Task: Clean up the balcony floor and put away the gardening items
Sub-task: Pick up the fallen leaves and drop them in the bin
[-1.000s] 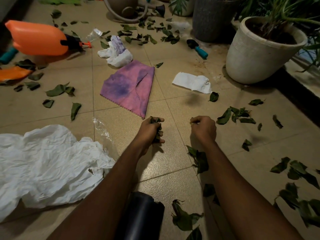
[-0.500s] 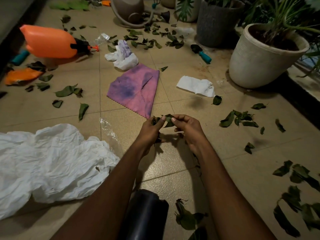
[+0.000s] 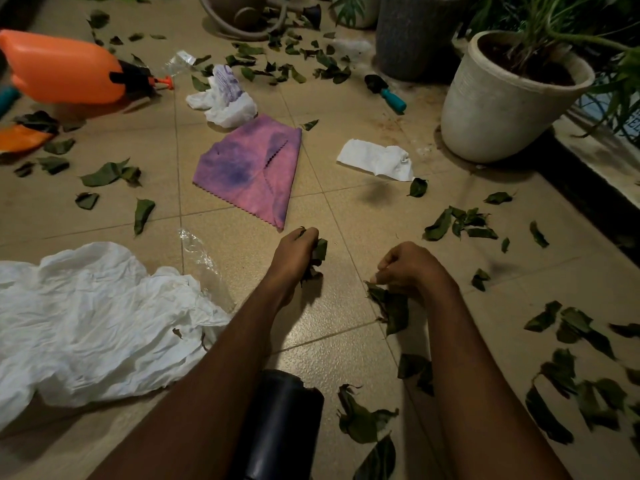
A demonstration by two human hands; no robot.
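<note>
Green leaves lie scattered all over the tan tiled floor. My left hand [image 3: 294, 256] is closed around a bunch of leaves [image 3: 317, 258] in the middle of the view. My right hand [image 3: 412, 266] sits to its right, fingers curled down onto a clump of leaves [image 3: 391, 306] on the tile; whether it grips them I cannot tell. A pink-purple cloth [image 3: 249, 171] lies just beyond my hands. An orange sprayer [image 3: 62, 69] lies on its side at the far left. A small trowel with a teal handle [image 3: 386, 90] rests near the pots.
A large crumpled white bag [image 3: 86, 320] spreads over the left floor. Crumpled white paper [image 3: 375, 161] and a white wad [image 3: 225, 98] lie further back. A white planter [image 3: 502, 102], a dark pot [image 3: 412, 39] and a hose [image 3: 242, 26] stand behind. A black cylinder [image 3: 280, 424] sits between my arms.
My hands met in the middle half a second ago, passing leaves to the left hand. Since then the right hand has moved right and down onto a leaf clump.
</note>
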